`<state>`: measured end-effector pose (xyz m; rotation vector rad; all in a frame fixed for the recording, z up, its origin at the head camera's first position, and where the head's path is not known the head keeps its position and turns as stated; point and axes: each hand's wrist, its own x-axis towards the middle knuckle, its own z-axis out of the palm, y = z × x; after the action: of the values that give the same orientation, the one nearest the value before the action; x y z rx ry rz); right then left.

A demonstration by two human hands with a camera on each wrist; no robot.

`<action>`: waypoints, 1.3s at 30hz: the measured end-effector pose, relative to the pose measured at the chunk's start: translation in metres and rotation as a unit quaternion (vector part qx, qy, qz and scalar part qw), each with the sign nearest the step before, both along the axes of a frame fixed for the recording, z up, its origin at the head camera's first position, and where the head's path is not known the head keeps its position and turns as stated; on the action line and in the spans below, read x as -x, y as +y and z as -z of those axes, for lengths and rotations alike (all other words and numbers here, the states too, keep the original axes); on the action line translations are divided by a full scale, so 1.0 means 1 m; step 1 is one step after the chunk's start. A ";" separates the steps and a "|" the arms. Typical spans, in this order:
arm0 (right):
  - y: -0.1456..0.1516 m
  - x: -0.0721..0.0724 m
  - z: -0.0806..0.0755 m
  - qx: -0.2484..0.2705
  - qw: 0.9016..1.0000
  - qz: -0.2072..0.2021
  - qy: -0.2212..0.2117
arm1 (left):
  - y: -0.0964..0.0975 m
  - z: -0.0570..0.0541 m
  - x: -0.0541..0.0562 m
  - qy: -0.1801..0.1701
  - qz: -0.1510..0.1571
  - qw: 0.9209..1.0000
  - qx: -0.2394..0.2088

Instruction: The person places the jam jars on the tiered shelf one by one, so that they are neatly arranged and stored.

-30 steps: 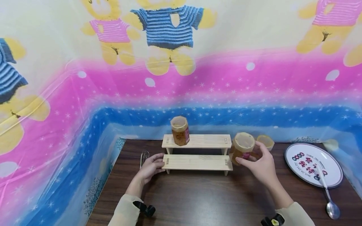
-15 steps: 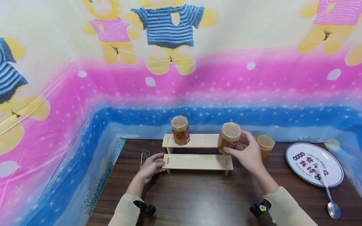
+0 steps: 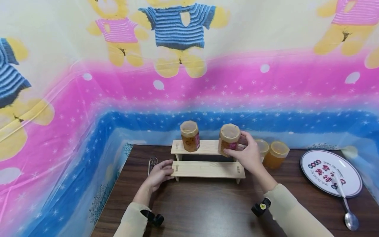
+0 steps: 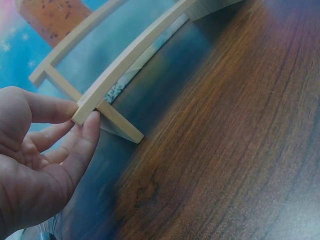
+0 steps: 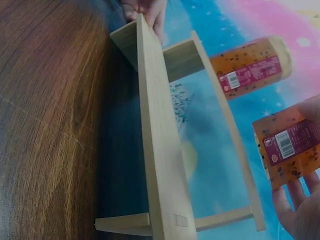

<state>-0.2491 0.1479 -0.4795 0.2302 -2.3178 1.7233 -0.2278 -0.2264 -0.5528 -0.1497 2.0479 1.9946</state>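
A two-step wooden rack (image 3: 208, 169) stands on the table. My left hand (image 3: 158, 172) pinches the left end of its lower board, thumb and fingers on the edge in the left wrist view. A pale-lidded jar (image 3: 190, 138) of orange, dark-seeded filling stands on the upper board's left part. My right hand (image 3: 250, 153) grips a second such jar (image 3: 228, 140) from its right side, upright over the right part of the upper board. In the right wrist view this held jar (image 5: 287, 145) shows a purple label, with a gap between its base and the board.
Two more jars, one amber (image 3: 275, 156) and one partly hidden behind my right hand (image 3: 263, 144), stand right of the rack. Farther right lies a white plate (image 3: 350, 184) with a spoon (image 3: 351, 220) leaning over its rim. A whisk (image 3: 152, 163) lies behind my left hand.
My right hand has carried its jar leftward and up, from beside the rack to over the upper board. The jars behind it have come into view. My left hand has stayed put.
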 end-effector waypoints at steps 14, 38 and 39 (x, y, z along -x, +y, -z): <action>-0.016 0.018 0.009 0.001 1.000 0.011 -0.011 | 0.000 0.000 -0.001 0.002 0.002 1.000 0.003; -0.026 0.020 0.006 0.005 0.999 -0.001 -0.034 | 0.000 0.000 0.000 -0.002 0.001 1.000 -0.001; -0.026 0.020 0.006 0.003 0.999 -0.001 -0.036 | 0.000 0.001 0.000 -0.002 0.001 1.000 -0.002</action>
<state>-0.2692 0.1215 -0.4859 0.1733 -2.3631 1.7677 -0.2276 -0.2266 -0.5535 -0.1507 2.0418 1.9955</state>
